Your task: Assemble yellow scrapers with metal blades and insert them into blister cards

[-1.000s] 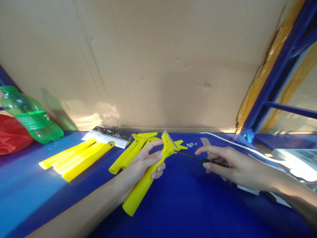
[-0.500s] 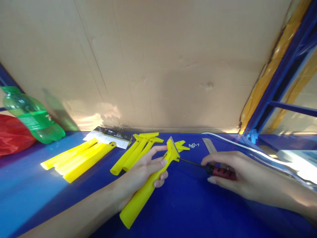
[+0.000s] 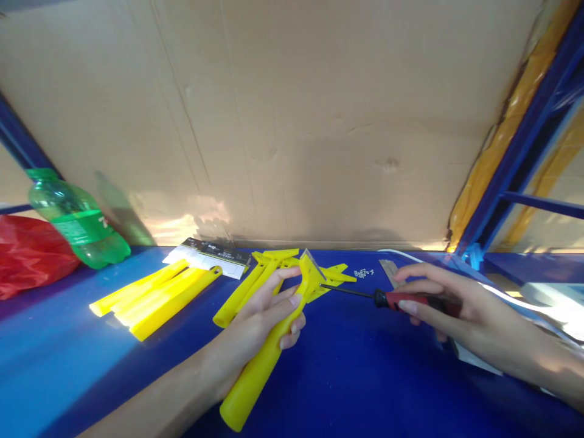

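A yellow scraper [image 3: 264, 359] with a metal blade along its head is gripped in my left hand [image 3: 269, 316], its handle slanting down to the left. My right hand [image 3: 438, 298] holds a screwdriver [image 3: 406, 300] with a red and black handle. The screwdriver's dark shaft points left, and its tip meets the side of the scraper's head. Behind my left hand lie several yellow scraper bodies [image 3: 246, 292]. To the right of the scraper head are small yellow plates [image 3: 337, 275] and a little group of screws [image 3: 363, 274].
Further left, several yellow scrapers [image 3: 168, 298] lie with a black and white packaging card [image 3: 212, 257]. A green bottle [image 3: 82, 219] leans beside a red bag [image 3: 34, 255]. Flat metal blades [image 3: 389, 272] and a white cable [image 3: 506, 298] are on the right. Cardboard [image 3: 292, 121] walls the back.
The view has shifted slightly left. My right fingers have loosened and re-placed themselves along the screwdriver handle, with the thumb now on top. My left hand keeps the scraper in nearly the same pose.
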{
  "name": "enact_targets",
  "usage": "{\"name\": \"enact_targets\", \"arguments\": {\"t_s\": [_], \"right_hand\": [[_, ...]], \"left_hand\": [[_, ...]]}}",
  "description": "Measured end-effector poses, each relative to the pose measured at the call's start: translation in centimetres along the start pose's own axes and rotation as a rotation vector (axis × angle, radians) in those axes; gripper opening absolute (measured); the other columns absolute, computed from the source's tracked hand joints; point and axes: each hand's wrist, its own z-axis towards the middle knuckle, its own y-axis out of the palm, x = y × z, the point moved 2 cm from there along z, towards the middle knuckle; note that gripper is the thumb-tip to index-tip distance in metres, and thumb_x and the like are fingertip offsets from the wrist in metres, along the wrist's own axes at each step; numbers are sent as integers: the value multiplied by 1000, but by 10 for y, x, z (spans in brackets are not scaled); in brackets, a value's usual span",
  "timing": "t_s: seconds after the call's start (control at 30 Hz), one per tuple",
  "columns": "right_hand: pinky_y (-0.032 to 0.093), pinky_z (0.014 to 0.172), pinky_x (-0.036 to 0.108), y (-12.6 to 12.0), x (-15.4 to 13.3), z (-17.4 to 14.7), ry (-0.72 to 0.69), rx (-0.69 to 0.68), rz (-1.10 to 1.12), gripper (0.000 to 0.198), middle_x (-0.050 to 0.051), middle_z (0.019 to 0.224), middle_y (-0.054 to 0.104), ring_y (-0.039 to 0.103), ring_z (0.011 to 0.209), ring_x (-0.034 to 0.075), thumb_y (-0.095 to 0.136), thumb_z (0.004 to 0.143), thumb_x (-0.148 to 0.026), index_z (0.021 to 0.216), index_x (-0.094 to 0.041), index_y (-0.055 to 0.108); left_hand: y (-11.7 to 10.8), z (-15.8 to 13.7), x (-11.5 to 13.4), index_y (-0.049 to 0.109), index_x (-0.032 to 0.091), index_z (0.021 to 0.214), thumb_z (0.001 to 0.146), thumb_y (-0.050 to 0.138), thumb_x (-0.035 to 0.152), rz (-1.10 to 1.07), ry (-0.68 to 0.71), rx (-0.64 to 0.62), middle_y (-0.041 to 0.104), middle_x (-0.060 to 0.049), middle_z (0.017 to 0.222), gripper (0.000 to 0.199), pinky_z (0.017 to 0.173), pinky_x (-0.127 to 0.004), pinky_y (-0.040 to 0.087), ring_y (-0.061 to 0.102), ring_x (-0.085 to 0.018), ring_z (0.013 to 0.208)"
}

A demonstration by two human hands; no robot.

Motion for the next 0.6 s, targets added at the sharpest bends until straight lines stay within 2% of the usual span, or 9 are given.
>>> {"name": "enact_targets", "arguments": {"t_s": [0.1,0.2,0.27,0.37,0.43,0.5,0.6], "right_hand": [[48,37,23,2,3,-9,117,-110,18,45,2,79,74,64,55,18,82,76,-48,112,-27,65],[47,41,23,-2,3,-13,118,-97,50,41,-3,70,70,58,49,13,83,71,-36,106,-29,62],[51,46,24,-6,4,-11,93,-96,74,35,-4,68,69,63,53,16,81,71,-34,100,-28,63],[62,62,29,-13,4,-5,-18,-24,58,35,4,92,78,75,79,23,84,71,-40,99,-27,68],[64,72,32,-14,4,-1,-74,38,21,41,7,109,78,77,93,27,87,71,-44,103,-27,71],[64,73,33,-13,5,-1,-69,90,49,47,6,106,80,78,90,27,87,72,-46,112,-28,70],[64,63,31,-7,2,-4,-16,159,176,54,4,90,81,77,71,22,85,76,-50,120,-28,65]], "left_hand": [[4,0,-5,48,24,129,92,73,35,12,18,5,57,4,72,46,46,-19,28,44,-6,48],[9,1,-10,49,23,129,92,72,34,37,9,26,58,3,74,45,46,-19,29,45,-6,49],[10,2,-11,49,23,130,92,72,35,32,2,40,58,4,73,46,47,-19,29,45,-6,50],[9,1,-8,47,24,133,92,72,35,29,2,60,58,4,69,49,48,-20,27,44,-7,49],[7,0,-6,45,25,135,94,70,35,29,-10,63,57,4,65,49,49,-20,26,44,-7,49],[5,-1,-6,44,25,135,95,67,35,20,-27,59,57,4,62,47,49,-20,25,44,-7,48],[3,-3,-6,45,25,133,95,67,34,12,-27,59,56,5,61,44,49,-20,25,43,-7,48]]}}
